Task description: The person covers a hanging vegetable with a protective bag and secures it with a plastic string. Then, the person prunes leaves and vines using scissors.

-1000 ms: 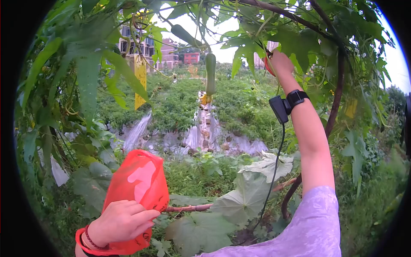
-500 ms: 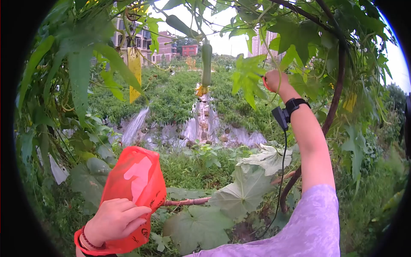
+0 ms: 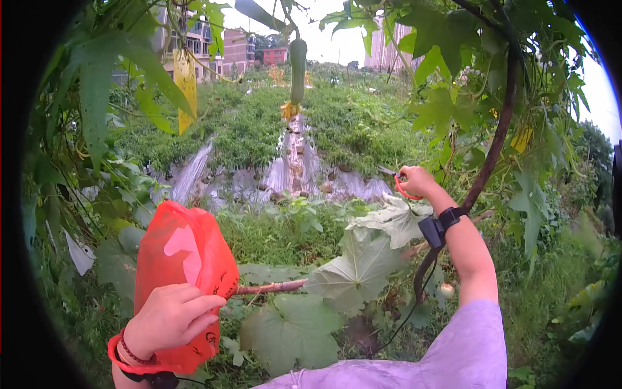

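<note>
My left hand (image 3: 173,319) is closed at the lower left, its fingers bent against a red plastic bag (image 3: 188,249) whose handle loops round the wrist. To the right, my right hand (image 3: 418,182) is wrapped round red-handled scissors (image 3: 405,189), blades pointing left. Those scissors are above a large pale leaf (image 3: 394,219). A green gourd (image 3: 297,71) with a withered yellow flower at its tip hangs from the vine at top centre, apart from both hands. Another gourd (image 3: 259,14) hangs slantwise beside it.
A dark curved branch (image 3: 499,139) runs down the right side. Broad leaves (image 3: 295,330) and a brown stick (image 3: 269,287) lie low in front. A yellow card (image 3: 185,91) hangs at the upper left. Plastic sheeting (image 3: 193,172) and buildings stand farther back.
My right hand has come down from the upper leaves with the scissors. A leaf that was beside it is no longer there. The hanging gourds now appear higher and farther left. My left hand still has the bag.
</note>
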The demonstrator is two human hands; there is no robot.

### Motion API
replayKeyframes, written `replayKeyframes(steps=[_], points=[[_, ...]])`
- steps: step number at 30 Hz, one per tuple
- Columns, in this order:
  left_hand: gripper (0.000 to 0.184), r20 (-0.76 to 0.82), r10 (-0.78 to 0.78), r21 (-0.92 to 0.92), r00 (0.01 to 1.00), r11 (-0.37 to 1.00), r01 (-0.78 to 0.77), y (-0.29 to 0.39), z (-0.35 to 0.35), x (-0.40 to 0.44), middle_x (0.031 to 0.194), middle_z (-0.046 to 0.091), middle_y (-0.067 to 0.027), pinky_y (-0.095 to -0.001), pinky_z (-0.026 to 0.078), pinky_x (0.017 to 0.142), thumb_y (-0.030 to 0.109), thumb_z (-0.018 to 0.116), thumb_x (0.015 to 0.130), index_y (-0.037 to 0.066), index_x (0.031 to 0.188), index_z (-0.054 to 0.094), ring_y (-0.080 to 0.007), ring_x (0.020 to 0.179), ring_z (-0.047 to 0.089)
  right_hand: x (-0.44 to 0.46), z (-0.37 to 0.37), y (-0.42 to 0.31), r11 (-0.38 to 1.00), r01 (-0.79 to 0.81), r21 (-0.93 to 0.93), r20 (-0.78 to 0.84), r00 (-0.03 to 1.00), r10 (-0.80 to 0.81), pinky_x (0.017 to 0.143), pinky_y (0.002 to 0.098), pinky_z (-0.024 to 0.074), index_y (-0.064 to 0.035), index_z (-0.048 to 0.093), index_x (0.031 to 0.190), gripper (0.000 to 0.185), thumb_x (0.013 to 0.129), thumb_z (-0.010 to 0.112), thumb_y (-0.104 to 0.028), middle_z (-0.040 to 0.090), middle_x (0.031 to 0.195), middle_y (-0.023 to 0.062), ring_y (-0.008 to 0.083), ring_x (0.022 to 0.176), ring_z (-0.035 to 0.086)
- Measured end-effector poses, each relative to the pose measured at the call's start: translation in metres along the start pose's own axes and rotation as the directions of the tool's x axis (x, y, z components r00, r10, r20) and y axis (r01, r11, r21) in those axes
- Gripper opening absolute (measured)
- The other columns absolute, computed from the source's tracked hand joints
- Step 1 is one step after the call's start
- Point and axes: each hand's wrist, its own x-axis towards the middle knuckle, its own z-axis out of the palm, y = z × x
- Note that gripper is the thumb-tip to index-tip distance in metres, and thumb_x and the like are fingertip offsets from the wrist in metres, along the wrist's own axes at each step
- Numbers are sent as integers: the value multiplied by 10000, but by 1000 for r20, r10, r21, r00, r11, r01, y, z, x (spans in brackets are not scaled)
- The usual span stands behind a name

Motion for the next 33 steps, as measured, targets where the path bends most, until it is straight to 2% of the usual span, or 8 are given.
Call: replayKeyframes(steps=[8,11,13,16,21,25,32,33], points=[[437,107,-467,78,878,884,460,19,-57,-57,795,497,-143,-367,400,676,18,600,596,14,1027,529,-312,753,499,-81,-17,33,874,-87,477,-127,978,167,665,323,453,-20,597,976,494,694,689,-416,628,810,127,222,736,601],[268,114,-714,85,691,700,709,51,-101,-68,970,578,-127,-331,438,774,101,497,875,39,1133,525,-240,887,559,-96,-9,50,884,-288,368,-27,947,320,660,318,451,-16,597,956,488,714,666,-434,627,781,114,208,719,600],[283,90,-747,102,658,665,740,61,-110,-82,977,577,-128,-331,437,778,112,490,881,42,1154,510,-239,890,558,-97,13,53,695,-328,640,91,930,355,644,319,457,-10,597,922,486,735,635,-457,626,762,102,186,719,600],[329,-28,-836,135,548,540,831,76,-108,-112,1000,575,-132,-332,434,787,143,469,901,53,1217,464,-235,897,556,-82,45,32,675,-77,733,-78,977,196,685,296,477,1,561,1043,488,735,678,-359,633,844,110,176,750,604],[325,161,-847,-27,507,510,860,77,-61,-122,910,554,-84,-274,422,759,68,494,881,68,1207,489,-171,825,513,-88,69,-73,446,135,885,-34,973,-228,749,290,476,-16,527,1126,507,720,713,-258,629,926,112,196,809,607],[348,367,-767,-123,526,521,845,55,-16,-135,889,556,-52,-226,423,653,68,521,865,75,1210,481,-118,719,495,-128,79,-120,583,270,766,73,865,-497,687,333,483,-62,552,1063,448,699,703,-273,642,818,106,251,757,622],[356,431,-764,-378,481,331,865,2,74,-183,694,538,-25,-228,433,591,0,556,769,14,1118,491,-77,612,495,-188,83,-72,601,340,724,-224,939,-262,732,303,500,-78,527,1122,455,700,694,-115,613,934,90,172,796,620],[433,648,-696,-287,309,152,946,5,65,-166,1105,485,-112,-313,374,910,8,524,800,58,1222,439,-190,984,487,-197,78,-64,607,233,760,-139,970,-198,742,321,500,-73,528,1125,459,700,695,-116,614,938,95,175,813,618]])
